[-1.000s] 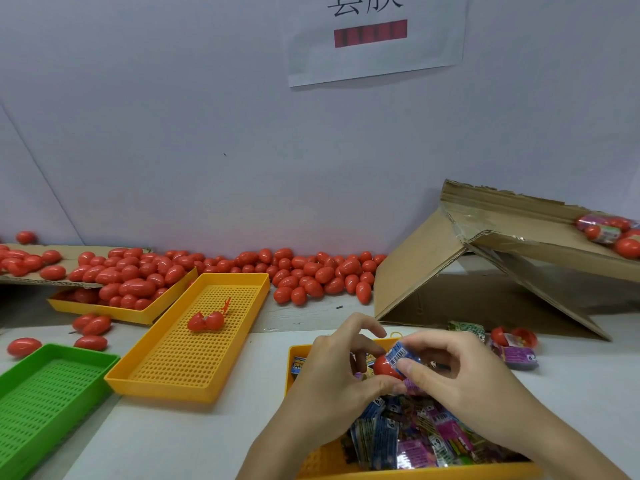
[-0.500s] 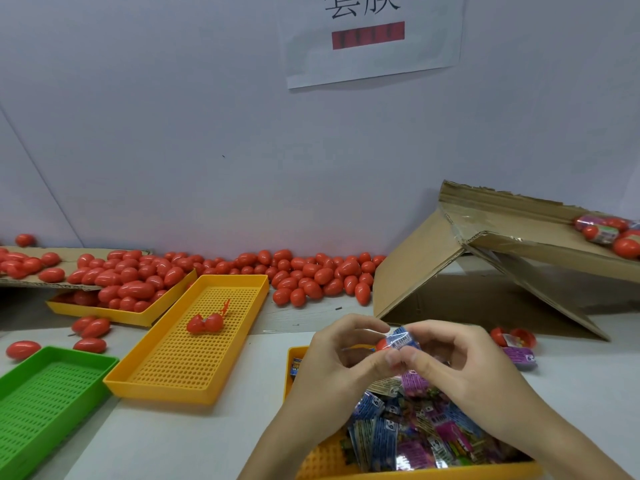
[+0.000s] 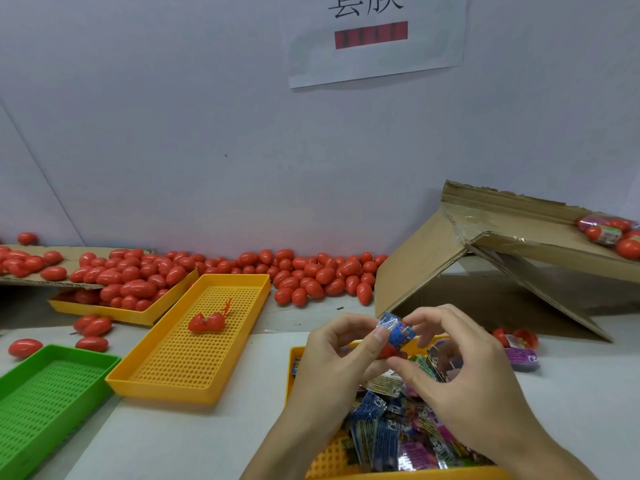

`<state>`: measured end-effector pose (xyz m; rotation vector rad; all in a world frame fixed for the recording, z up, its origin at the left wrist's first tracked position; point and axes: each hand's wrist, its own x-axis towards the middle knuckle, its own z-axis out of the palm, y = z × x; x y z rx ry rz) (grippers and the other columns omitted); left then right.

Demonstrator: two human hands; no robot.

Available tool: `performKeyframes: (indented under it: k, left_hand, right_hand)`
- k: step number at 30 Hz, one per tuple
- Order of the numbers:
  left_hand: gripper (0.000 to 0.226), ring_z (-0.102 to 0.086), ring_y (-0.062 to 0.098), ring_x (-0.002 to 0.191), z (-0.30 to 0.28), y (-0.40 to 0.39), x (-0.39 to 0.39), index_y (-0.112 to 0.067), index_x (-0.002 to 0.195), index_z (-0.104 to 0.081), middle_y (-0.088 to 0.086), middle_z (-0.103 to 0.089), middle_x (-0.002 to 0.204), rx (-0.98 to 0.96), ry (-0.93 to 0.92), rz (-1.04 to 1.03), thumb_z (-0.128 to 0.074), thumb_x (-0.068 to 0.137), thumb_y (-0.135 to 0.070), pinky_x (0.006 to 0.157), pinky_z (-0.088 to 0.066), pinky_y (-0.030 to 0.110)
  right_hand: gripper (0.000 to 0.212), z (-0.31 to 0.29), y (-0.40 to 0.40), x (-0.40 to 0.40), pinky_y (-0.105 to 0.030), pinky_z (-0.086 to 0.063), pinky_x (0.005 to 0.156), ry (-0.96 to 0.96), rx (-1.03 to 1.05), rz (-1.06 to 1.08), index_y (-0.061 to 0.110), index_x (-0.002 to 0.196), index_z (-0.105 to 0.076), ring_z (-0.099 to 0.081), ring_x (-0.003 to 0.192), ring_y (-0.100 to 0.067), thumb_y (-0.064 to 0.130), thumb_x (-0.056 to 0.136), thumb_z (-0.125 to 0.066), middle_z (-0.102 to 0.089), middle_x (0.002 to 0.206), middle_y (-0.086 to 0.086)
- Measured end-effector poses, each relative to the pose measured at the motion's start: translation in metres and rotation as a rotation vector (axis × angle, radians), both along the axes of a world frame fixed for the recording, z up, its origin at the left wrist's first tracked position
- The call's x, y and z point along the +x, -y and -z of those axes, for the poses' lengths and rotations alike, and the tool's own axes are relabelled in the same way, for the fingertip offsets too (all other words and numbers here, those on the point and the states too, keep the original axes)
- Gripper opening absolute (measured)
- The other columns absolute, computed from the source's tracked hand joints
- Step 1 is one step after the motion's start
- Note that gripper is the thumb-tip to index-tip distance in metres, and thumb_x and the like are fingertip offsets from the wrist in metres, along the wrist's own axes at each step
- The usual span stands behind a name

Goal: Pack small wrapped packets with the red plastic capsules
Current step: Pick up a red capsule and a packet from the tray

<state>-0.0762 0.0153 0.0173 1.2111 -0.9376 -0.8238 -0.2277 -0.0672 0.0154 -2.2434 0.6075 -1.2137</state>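
Note:
Both hands meet above a yellow tray [image 3: 332,459] full of small wrapped packets [image 3: 391,441]. My left hand [image 3: 332,362] and my right hand [image 3: 460,368] together pinch a red capsule [image 3: 389,351] with a blue wrapper [image 3: 397,330] round its upper part. My right hand also holds a dark packet [image 3: 437,362] under its curled fingers. Many red capsules [image 3: 311,271] lie in a row along the wall. An opened red capsule [image 3: 207,322] lies in the middle yellow tray [image 3: 194,379].
A green tray [image 3: 41,403] sits at the left front. A far yellow tray [image 3: 138,315] holds more capsules. A folded cardboard sheet [image 3: 485,258] slopes at the right, with wrapped capsules [image 3: 609,233] on top. A wrapped purple capsule [image 3: 521,356] lies beside the packet tray.
Both hands rose a little over the packet tray. The blue wrapper has been worked further over the red capsule, which now shows only below it.

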Motion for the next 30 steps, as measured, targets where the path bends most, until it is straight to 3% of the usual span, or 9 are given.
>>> performKeyframes:
  k: [4,8,12,15,21,23,30]
  left_hand:
    - [0.026,-0.072,0.033,0.098,0.0005,0.0011,-0.0031,-0.02,0.097,-0.074,0.012,-0.074,0.103,-0.011,0.011,-0.003,-0.077,0.081,-0.04,0.088,-0.058,0.05]
    - [0.019,-0.072,0.032,0.098,0.0014,0.0021,-0.005,-0.024,0.094,-0.073,0.01,-0.074,0.101,0.011,0.02,0.007,-0.076,0.084,-0.039,0.087,-0.06,0.047]
    - [0.045,-0.073,0.032,0.097,0.001,0.0027,-0.0077,-0.022,0.112,-0.068,0.011,-0.074,0.104,0.03,-0.096,0.067,-0.076,0.077,-0.05,0.088,-0.058,0.044]
    - [0.038,-0.072,0.028,0.093,0.0001,0.0017,-0.0099,-0.021,0.109,-0.073,0.012,-0.075,0.097,0.049,0.0,0.141,-0.069,0.086,-0.051,0.085,-0.058,0.041]
    - [0.029,-0.072,0.021,0.083,-0.0041,-0.0007,-0.0072,-0.025,0.096,-0.076,0.007,-0.075,0.084,0.068,0.095,0.188,-0.063,0.09,-0.05,0.075,-0.059,0.03]
    - [0.027,-0.072,0.02,0.082,-0.0054,-0.0012,-0.0069,-0.029,0.092,-0.076,0.005,-0.075,0.082,0.075,0.113,0.207,-0.063,0.09,-0.053,0.077,-0.06,0.034]
    - [0.034,-0.071,0.022,0.078,-0.0073,-0.0024,-0.008,-0.019,0.1,-0.076,0.011,-0.074,0.082,0.078,-0.013,0.251,-0.061,0.092,-0.049,0.074,-0.059,0.031]
  right_hand:
    - [0.042,0.0042,0.0,0.0022,-0.007,-0.043,0.07,-0.029,-0.109,0.061,0.036,0.106,-0.06,-0.056,0.091,-0.003,0.061,0.073,-0.067,-0.052,0.099,0.025]
    - [0.038,0.0041,-0.0024,0.0026,-0.006,-0.044,0.069,-0.014,-0.135,0.081,0.032,0.104,-0.064,-0.056,0.095,0.0,0.058,0.076,-0.065,-0.051,0.102,0.024]
    - [0.039,0.0051,-0.0039,0.004,-0.013,-0.052,0.068,0.021,-0.154,0.073,0.031,0.108,-0.064,-0.059,0.096,-0.003,0.045,0.077,-0.08,-0.051,0.105,0.025]
    - [0.04,0.005,-0.0047,0.0035,-0.023,-0.057,0.066,0.021,-0.18,0.062,0.027,0.109,-0.066,-0.06,0.095,-0.003,0.04,0.073,-0.077,-0.051,0.107,0.025]
    - [0.043,0.0067,-0.0034,0.002,-0.018,-0.055,0.068,0.013,-0.189,0.035,0.02,0.109,-0.07,-0.062,0.093,-0.004,0.027,0.071,-0.088,-0.054,0.104,0.022]
    - [0.044,0.007,-0.0022,0.0011,-0.015,-0.053,0.067,0.013,-0.186,0.032,0.019,0.108,-0.07,-0.061,0.092,-0.004,0.023,0.069,-0.091,-0.055,0.104,0.021]
    - [0.04,0.0018,-0.0046,0.0019,0.0,-0.041,0.063,0.053,-0.137,-0.002,0.026,0.108,-0.068,-0.058,0.092,0.003,0.027,0.07,-0.082,-0.054,0.104,0.025]
